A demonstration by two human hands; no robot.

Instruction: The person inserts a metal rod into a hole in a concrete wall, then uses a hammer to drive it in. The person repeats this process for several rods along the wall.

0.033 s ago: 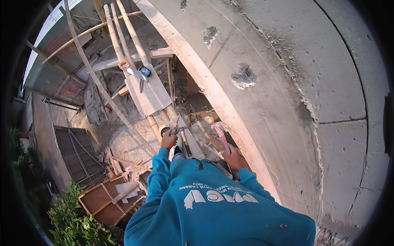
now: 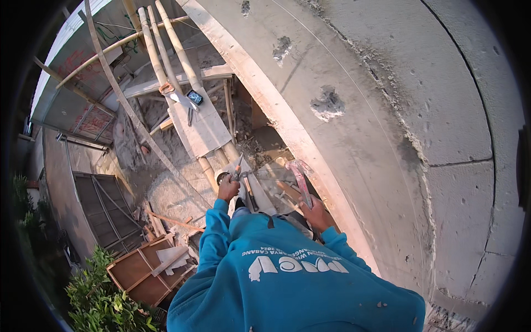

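My left hand [image 2: 228, 189] is closed around a slim pointed tool [image 2: 238, 167] with orange and dark parts; its exact kind is too small to make out. Beside that hand stands a pale round container [image 2: 220, 176] with dark contents. A second hammer [image 2: 250, 193] lies on the board just right of my left hand. My right hand [image 2: 316, 214] grips a pinkish, worn hammer [image 2: 303, 185] by its handle, head raised, close to the long edge of the concrete wall [image 2: 365, 166].
Bamboo poles [image 2: 180, 47] carry a plank [image 2: 202, 130], where a handsaw [image 2: 180, 98], a small dark box [image 2: 194, 97] and a pliers-like tool [image 2: 190, 117] lie. Below are rubble, a wooden panel [image 2: 141, 271] and a leafy bush [image 2: 105, 299]. A long thin strip [image 2: 133, 113] crosses at left.
The pinkish hammer in my right hand has tilted slightly, its head shifting a little up and to the right. My left hand has barely moved.
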